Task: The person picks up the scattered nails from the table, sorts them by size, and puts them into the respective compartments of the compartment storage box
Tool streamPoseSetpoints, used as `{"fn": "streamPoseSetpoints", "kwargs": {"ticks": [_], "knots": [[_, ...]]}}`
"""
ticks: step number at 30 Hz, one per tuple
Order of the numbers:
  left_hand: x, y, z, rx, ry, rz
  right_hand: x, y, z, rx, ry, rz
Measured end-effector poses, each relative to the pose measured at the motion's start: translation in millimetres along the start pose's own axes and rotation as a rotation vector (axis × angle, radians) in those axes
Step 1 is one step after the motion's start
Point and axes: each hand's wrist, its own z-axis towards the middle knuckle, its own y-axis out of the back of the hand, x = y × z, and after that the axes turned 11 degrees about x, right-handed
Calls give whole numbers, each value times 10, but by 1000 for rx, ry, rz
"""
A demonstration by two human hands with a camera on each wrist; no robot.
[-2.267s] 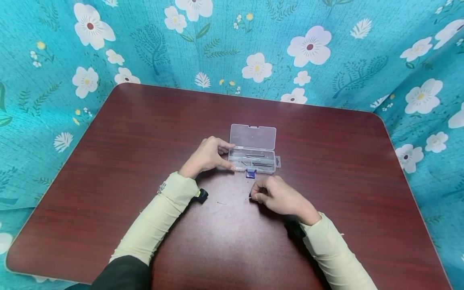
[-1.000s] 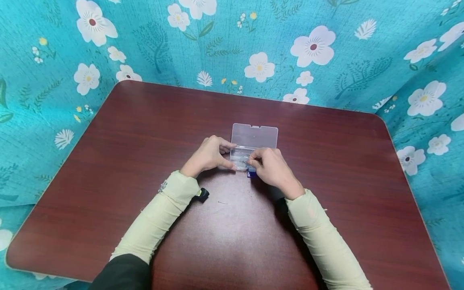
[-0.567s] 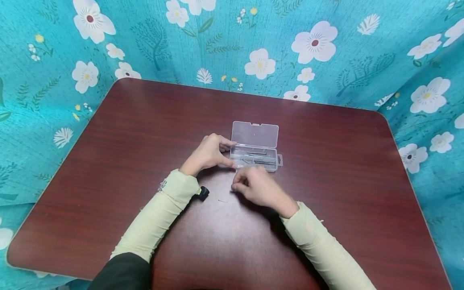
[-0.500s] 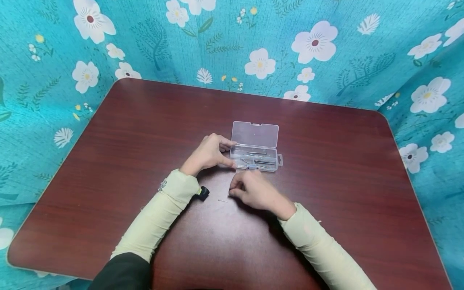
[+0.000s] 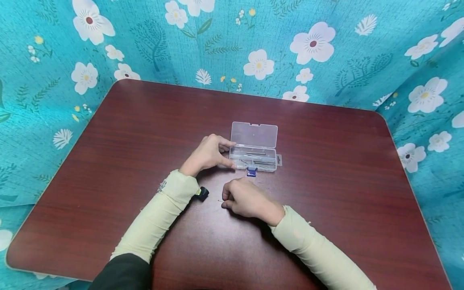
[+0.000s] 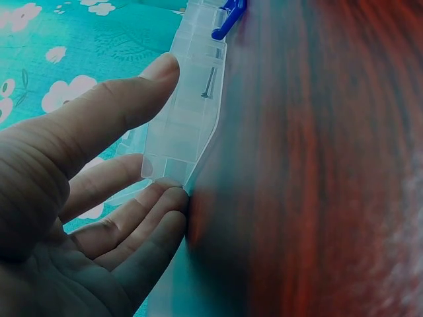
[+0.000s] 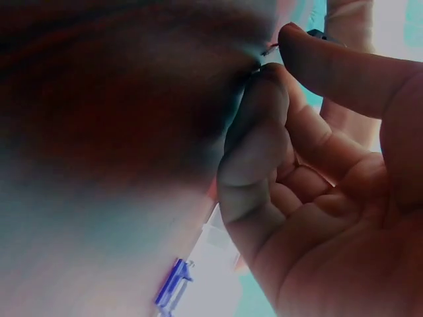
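Observation:
A clear plastic organizer box [image 5: 253, 158] lies with its lid [image 5: 254, 135] raised and its blue latch [image 5: 251, 172] hanging at the front. Thin metal nails [image 5: 264, 163] are inside its compartments. At the box's left end, my left hand [image 5: 209, 154] grips it, thumb [image 6: 129, 99] along the front side and other fingers at the end. My right hand [image 5: 246, 198] is low over the table, its thumb and index finger around a small loose nail [image 5: 220, 200]. In the right wrist view a gap shows between those two fingertips, and the nail's tip [image 7: 269, 49] is near them.
The dark red wooden table [image 5: 163, 112] has rounded corners. Behind it and at both sides hangs a turquoise floral curtain [image 5: 217, 36]. A black wrist camera [image 5: 203, 194] sits under the left wrist, left of the loose nail.
My right hand went from the table to the box's compartments, came back out without the nail it had pinched, and moved left and nearer to the other loose nail. My left hand stays put.

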Motion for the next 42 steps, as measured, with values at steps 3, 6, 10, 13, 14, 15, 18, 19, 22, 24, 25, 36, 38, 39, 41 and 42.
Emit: {"fn": "streamPoseSetpoints", "kwargs": {"ticks": [3,6,10,13,14,15,18,19,22,24,25,36,38,39,41,42], "knots": [[3,0,3,1,-6,11,26,-7,19,10,1,-48],[-2,2,4,-1,-8,29,64,-25,30,39,-17,-115],[-7,6,-3,0,-5,33,133,-61,32,75,-58,-241],[-6,8,-6,3,-1,21,156,-73,15,62,-54,-246],[-5,8,-5,4,-1,16,155,-70,6,45,-42,-219],[-3,9,-3,2,-1,15,145,-69,-2,25,-28,-180],[1,11,0,-5,-5,18,98,-55,-26,-40,13,-49],[4,13,2,-9,-6,22,81,-48,-33,-58,24,-7],[11,12,4,-10,-5,24,35,-24,-57,-87,39,85],[15,10,5,-9,-5,25,10,-10,-68,-98,43,123],[16,8,5,-8,-6,24,-1,-1,-72,-107,48,130],[26,0,8,-19,-34,46,-203,125,-71,-303,19,146],[29,-1,12,-16,-33,43,-250,153,-65,-319,1,160],[29,-2,12,-15,-32,39,-271,168,-61,-328,-11,166],[26,-1,12,-16,-30,34,-306,198,-50,-343,-32,178],[24,-2,12,-16,-32,29,-322,214,-43,-350,-44,183]]}}
